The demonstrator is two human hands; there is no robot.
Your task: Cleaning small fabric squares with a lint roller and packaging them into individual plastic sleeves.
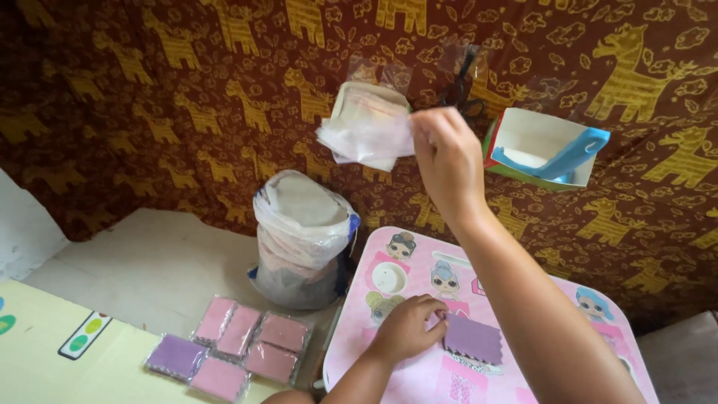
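Hands: left hand (407, 328) rests curled on the pink table, fingertips pressing the edge of a purple felt square (473, 338); right hand (447, 159) is raised, closed in a pinch on a clear plastic sleeve (368, 133) drawn from a holder stuck on the wall cloth.
Far left: yellow mat (45, 352) with a small traffic-light picture, then pale floor (157, 262).
Packed squares: five pink and purple felt squares in clear sleeves (238, 349), lying side by side on the floor, left of the table.
Bag: knotted clear plastic bag (303, 236), stuffed with pale pieces, standing between the packed squares and the table.
Table: small pink table (359, 329) printed with doll faces; the loose purple square lies flat near its middle, zigzag-cut edge, unwrapped.
Step in hand: by my reading, fetching a sleeve for the bare square while the other hand pins it in place.
Next move: I'd judge the sleeve has to come down to the table and be opened at its mouth, which calls for both hands, since the film looks thin and clingy.
Wall: brown cloth with yellow giraffes (149, 90); right of the raised hand, an open box with a blue tool in it (546, 150), taped up.
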